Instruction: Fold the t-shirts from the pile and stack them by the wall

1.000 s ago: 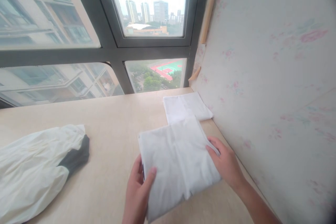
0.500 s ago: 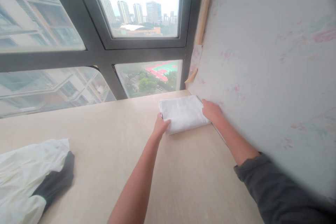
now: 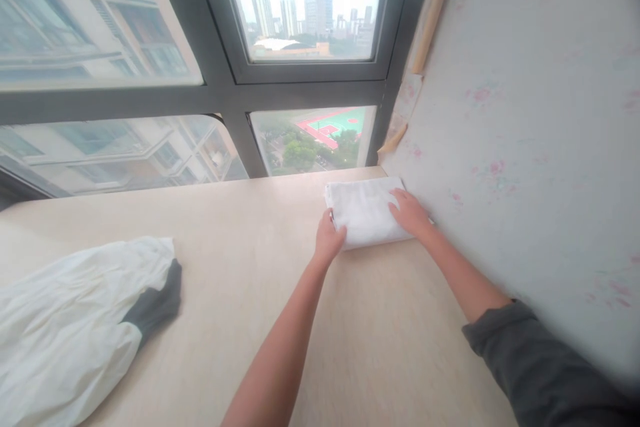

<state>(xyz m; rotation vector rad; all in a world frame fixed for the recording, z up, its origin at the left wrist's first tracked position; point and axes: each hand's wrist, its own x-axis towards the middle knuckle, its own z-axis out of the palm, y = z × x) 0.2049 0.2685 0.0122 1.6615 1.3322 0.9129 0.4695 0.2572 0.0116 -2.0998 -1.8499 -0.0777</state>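
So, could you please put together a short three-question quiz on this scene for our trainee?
1. Which side of the folded white cloth does the left hand touch?
a) the far side
b) the left side
c) the right side

2. True or false: the crumpled white fabric lies to the left of the folded white cloth.

3. Fill in: the wall has a faded ______ pattern.

Key: 1 b; 2 true; 3 floral.

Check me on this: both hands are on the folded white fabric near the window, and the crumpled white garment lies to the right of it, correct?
Not quite: in the head view, the crumpled white garment lies to the left of the folded white fabric. Left hand and right hand are indeed on that fabric, near the window.
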